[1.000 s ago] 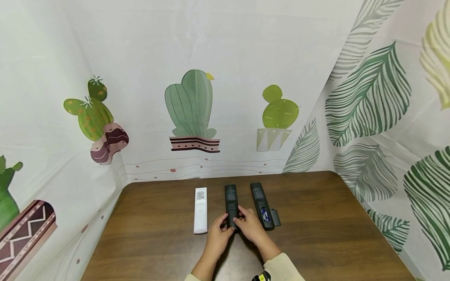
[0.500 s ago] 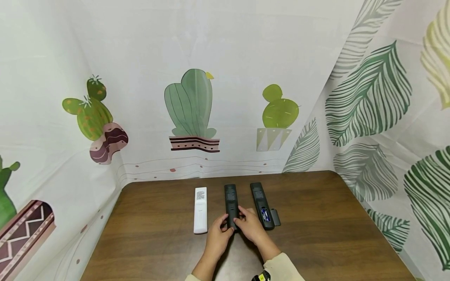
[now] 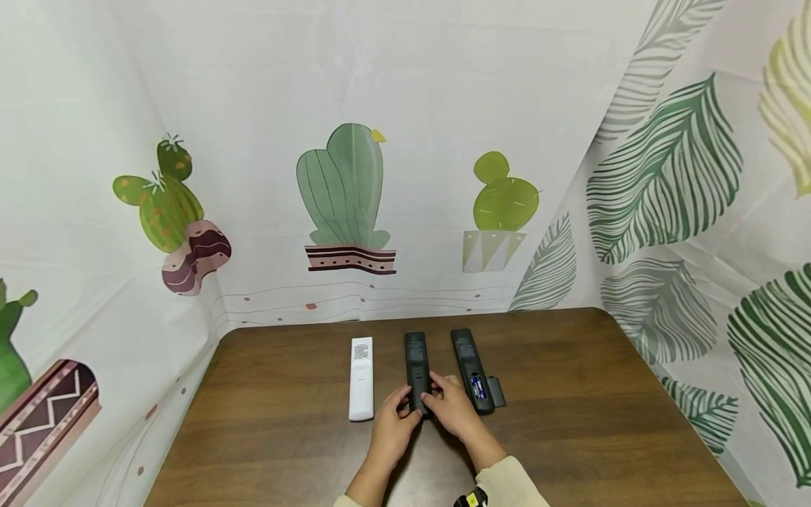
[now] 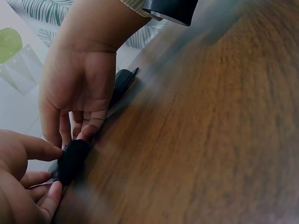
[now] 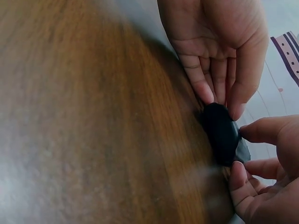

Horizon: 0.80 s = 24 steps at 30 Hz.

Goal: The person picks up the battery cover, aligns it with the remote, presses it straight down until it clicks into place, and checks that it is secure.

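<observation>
Three remote controls lie back side up in a row. My left hand (image 3: 393, 426) grips the lower end of the middle black remote control (image 3: 416, 355) from its left side. From the right, my right hand (image 3: 451, 408) holds the same end, its thumb on the back of the remote and the fingers along the edge. Both wrist views show the dark end of this remote (image 4: 73, 161) between the fingers of the two hands. My hands hide part of its lower half in the head view.
Left of the hands lies a white remote control (image 3: 362, 380). On the right is another black remote control (image 3: 465, 355), its battery bay uncovered with blue batteries (image 3: 478, 387) inside. A dark battery cover (image 3: 497, 392) sits beside it. All are on a brown wooden table (image 3: 272, 415).
</observation>
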Motion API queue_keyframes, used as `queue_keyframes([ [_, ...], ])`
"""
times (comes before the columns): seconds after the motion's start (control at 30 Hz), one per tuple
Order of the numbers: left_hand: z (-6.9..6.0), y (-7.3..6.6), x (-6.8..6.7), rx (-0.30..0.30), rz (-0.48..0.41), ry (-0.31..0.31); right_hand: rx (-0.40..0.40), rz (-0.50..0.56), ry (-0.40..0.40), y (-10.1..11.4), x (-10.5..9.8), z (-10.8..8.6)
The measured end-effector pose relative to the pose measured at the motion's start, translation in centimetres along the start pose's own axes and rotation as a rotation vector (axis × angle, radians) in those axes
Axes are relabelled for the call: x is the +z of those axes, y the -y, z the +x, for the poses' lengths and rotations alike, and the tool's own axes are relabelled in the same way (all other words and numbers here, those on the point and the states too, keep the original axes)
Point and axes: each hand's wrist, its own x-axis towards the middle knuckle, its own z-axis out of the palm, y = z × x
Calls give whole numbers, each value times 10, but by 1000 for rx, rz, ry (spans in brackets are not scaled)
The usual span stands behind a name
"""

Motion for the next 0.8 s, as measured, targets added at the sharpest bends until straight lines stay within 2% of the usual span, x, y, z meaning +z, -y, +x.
queue_keyframes([
  [0.23,-1,0,-2,-10,-13,3,-26,-21,9,0,-1,-1],
  [0.8,-2,0,1,17,9,-9,-27,-12,7,-3,-2,-3],
])
